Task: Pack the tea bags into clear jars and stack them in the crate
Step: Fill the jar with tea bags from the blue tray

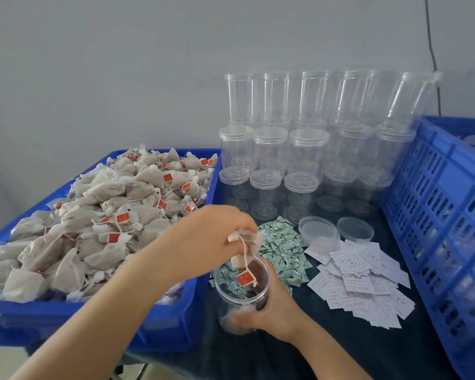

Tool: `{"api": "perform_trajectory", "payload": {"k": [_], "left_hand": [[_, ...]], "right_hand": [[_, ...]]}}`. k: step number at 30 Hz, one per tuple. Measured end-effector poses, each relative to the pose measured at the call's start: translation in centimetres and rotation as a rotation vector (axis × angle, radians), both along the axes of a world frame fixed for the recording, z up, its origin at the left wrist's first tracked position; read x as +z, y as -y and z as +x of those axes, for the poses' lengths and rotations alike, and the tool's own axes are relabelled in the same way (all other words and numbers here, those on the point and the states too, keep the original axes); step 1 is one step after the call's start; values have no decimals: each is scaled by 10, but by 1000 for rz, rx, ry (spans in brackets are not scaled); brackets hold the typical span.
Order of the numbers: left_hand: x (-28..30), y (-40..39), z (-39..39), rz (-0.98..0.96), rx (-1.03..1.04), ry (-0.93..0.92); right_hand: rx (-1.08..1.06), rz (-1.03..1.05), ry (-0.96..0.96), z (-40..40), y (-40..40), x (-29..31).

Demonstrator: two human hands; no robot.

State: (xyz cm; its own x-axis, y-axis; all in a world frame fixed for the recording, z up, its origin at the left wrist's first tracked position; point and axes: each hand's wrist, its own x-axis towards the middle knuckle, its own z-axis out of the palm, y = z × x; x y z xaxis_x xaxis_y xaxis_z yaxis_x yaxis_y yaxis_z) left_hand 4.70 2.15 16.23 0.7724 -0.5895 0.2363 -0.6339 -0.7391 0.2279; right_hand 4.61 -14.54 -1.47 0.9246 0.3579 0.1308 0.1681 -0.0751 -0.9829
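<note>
My right hand [269, 311] grips an open clear jar [240, 292] standing on the dark table, tilted slightly toward me. My left hand [203, 239] holds tea bags [251, 239] just above the jar's mouth; a string with a red tag [244, 278] dangles into the opening. A blue bin [159, 325] at the left is heaped with grey tea bags [93, 223] bearing red tags. The slotted blue crate [444, 220] stands at the right edge.
Several empty lidded clear jars [302, 149] are stacked in rows at the back against the wall. Two loose lids [336, 231] lie in front of them. A heap of green sachets [283, 248] and a pile of white paper slips [362, 281] lie between jar and crate.
</note>
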Motion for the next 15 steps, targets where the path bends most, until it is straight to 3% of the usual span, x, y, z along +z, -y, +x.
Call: {"api": "perform_trajectory", "payload": {"k": [9,15], "left_hand": [[-27,8,-4,119,-2,-70],[-32,23,-2,408,9,-157]], "right_hand": [[7,11,2,3,1,-2],[-9,11,9,0,-1,-1]]}}
